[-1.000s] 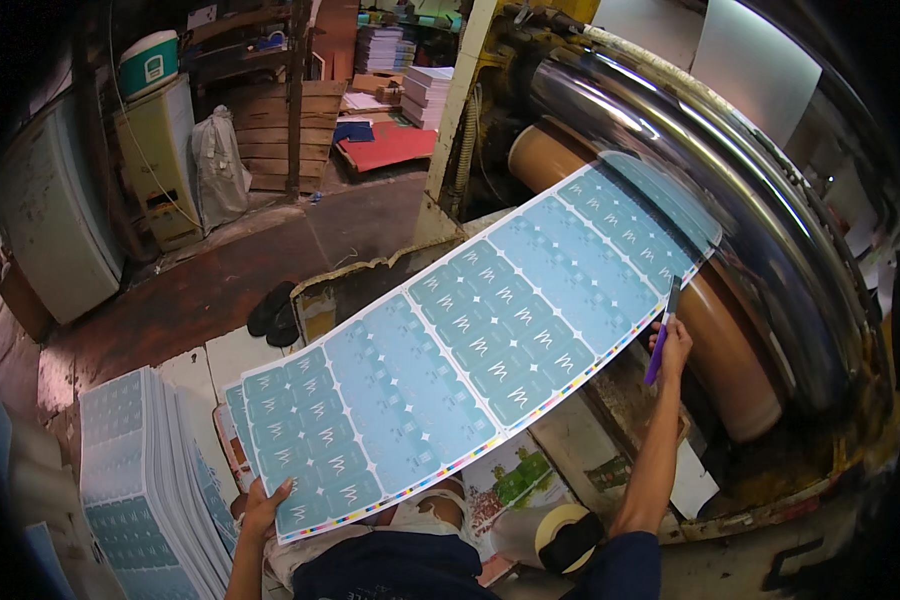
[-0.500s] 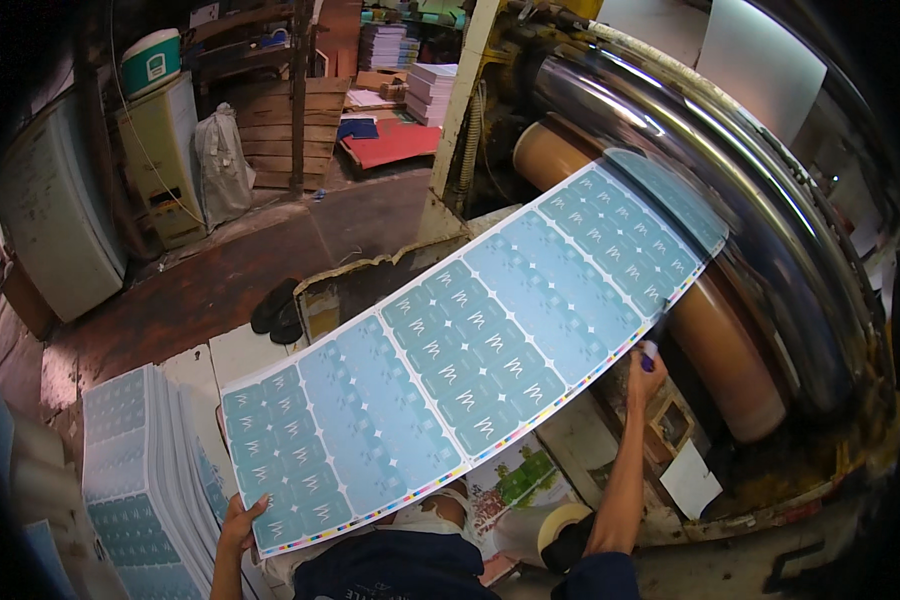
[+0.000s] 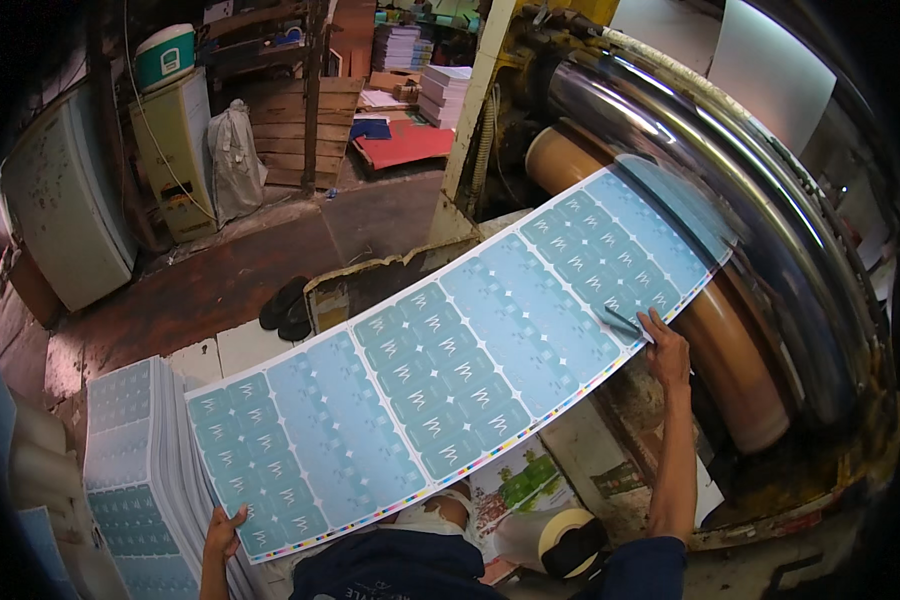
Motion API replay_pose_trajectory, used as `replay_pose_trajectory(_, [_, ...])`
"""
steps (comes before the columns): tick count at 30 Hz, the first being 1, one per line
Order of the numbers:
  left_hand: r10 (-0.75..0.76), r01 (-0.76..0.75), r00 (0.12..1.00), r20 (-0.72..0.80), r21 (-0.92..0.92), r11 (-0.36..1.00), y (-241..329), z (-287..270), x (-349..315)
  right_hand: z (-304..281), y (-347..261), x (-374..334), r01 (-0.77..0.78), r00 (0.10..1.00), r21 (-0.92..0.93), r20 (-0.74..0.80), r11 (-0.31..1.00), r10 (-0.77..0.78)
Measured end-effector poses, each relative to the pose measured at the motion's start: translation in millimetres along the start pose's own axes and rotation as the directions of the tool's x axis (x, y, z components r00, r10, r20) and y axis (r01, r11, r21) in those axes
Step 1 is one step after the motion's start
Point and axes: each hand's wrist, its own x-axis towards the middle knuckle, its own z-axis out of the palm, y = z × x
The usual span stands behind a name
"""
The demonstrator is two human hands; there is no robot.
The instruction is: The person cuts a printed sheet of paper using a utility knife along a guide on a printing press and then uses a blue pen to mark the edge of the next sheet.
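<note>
A long printed sheet point(image 3: 410, 370) with blue and teal panels stretches from a machine's rollers down to my left side. My left hand point(image 3: 226, 532) pinches its lower left corner, thumb on the printed face. At the sheet's near edge, close to the rollers, my right hand point(image 3: 667, 350) closes around a slim, dark knife-like tool point(image 3: 621, 320). That tool points up and left over the print; its handle is mostly hidden in the fingers. The upper end of the sheet curves against the shiny metal roller point(image 3: 660, 120), above a brown roller point(image 3: 735, 370).
A tall stack of similar printed sheets point(image 3: 130, 450) stands at the left. A roll of film point(image 3: 560, 535) sits near my lap, beside a colourful printed sheet point(image 3: 520, 485). Dark sandals point(image 3: 288, 308) lie beyond the sheet. Cabinets, a cooler point(image 3: 165, 57) and paper piles point(image 3: 444, 96) are further back.
The sheet has come further off the rollers, down and left, with my left hand moving left. My right hand has turned, and the tool now lies across the sheet's edge.
</note>
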Motion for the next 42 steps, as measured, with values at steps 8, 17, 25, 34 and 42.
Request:
replay_pose_trajectory(8, [0.05,-0.029,0.958,-0.283,0.078,0.997,-28,-74,12,-12,-13,5,-0.124,0.975,0.298,0.212,0.946,0.061])
replay_pose_trajectory(17, [0.029,-0.017,0.963,-0.269,0.047,0.999,-36,-77,80,40,-57,-25,-0.097,0.994,0.383,-0.017,0.919,0.112])
replay_pose_trajectory(25, [0.105,-0.085,0.973,-0.203,0.103,0.991,-78,-1,175,26,-120,-62,-0.274,0.957,0.495,0.057,0.825,0.283])
replay_pose_trajectory(34, [0.516,-0.098,0.838,-0.178,0.881,0.463,-67,36,192,11,-147,-69,-0.36,0.93,0.504,0.125,0.785,0.346])
replay_pose_trajectory(42, [0.093,0.315,0.941,-0.324,0.943,0.103,-105,65,168,36,-200,-96,-0.205,0.958,0.714,0.006,0.669,0.287])
